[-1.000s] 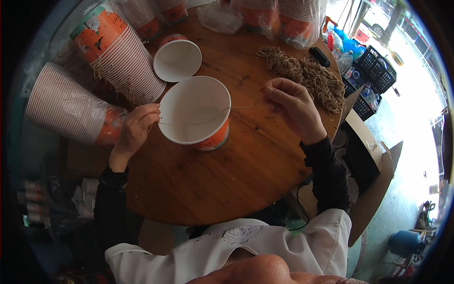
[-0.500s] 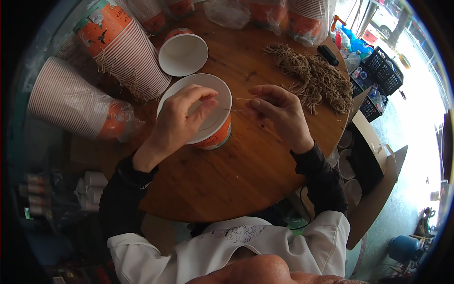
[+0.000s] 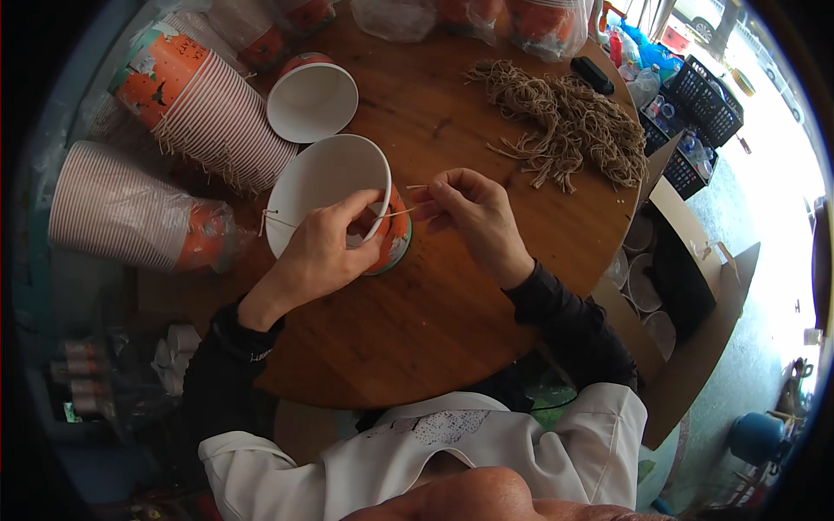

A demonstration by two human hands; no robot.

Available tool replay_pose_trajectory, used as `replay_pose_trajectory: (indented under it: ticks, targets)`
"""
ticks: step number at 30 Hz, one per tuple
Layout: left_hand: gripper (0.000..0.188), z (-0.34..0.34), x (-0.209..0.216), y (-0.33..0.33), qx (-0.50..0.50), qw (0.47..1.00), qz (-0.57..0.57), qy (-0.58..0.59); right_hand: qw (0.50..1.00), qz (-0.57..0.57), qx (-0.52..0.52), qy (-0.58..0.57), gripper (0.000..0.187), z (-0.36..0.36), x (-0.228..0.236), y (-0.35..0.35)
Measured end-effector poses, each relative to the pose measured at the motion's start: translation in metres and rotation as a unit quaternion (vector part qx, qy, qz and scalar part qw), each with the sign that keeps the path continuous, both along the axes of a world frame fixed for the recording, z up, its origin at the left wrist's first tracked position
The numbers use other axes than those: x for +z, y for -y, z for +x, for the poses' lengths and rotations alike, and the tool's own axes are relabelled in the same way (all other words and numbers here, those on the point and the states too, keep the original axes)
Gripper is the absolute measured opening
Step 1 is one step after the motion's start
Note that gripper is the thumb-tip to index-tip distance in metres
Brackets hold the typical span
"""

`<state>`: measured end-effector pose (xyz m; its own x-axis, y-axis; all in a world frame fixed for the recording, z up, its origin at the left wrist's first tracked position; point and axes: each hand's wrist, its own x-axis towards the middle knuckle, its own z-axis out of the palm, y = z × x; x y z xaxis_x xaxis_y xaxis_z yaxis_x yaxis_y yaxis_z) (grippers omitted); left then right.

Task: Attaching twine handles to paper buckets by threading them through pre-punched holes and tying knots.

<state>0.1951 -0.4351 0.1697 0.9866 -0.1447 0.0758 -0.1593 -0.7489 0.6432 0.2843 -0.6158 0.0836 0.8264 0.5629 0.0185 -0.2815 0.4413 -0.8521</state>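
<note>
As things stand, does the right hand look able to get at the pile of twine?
Probably yes: the pile of twine lies ahead and to the right of the right hand, with only tabletop between, though that hand seems to be pinching a thin string.

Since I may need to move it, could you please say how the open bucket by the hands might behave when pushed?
The open bucket is probably light for its size: its wall looks like thin card. It may tip if pushed near the rim, which looks wider than the base. A squeeze would likely flex it, as its top is open.
</note>
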Motion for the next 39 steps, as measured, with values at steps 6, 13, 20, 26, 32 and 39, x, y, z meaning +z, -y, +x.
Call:
replay_pose_trajectory:
  ticks: [6,13,20,26,32,39]
  targets:
    - [0.055,-0.021,0.012,-0.002,0.027,0.991,-0.121,-0.047,0.999,0.029,-0.001,0.039,0.020,-0.021,0.012,-0.013]
    - [0.058,-0.029,0.009,-0.002,0.050,0.984,-0.164,-0.045,0.994,0.035,-0.052,0.087,0.016,-0.031,0.014,-0.022]
    - [0.063,-0.033,0.015,-0.003,0.024,0.984,-0.151,-0.093,0.994,-0.006,-0.026,0.105,0.015,-0.031,0.016,-0.021]
    - [0.059,-0.030,0.009,0.002,0.010,0.986,-0.158,-0.045,0.993,-0.025,-0.031,0.111,0.011,-0.033,0.016,-0.023]
    - [0.042,-0.013,0.003,0.007,-0.021,0.989,-0.145,-0.029,0.955,-0.070,-0.149,0.247,0.010,-0.029,0.002,-0.022]
    - [0.019,0.017,-0.011,0.008,0.017,0.986,-0.153,-0.064,0.971,-0.099,-0.116,0.184,0.010,-0.027,-0.004,-0.010]
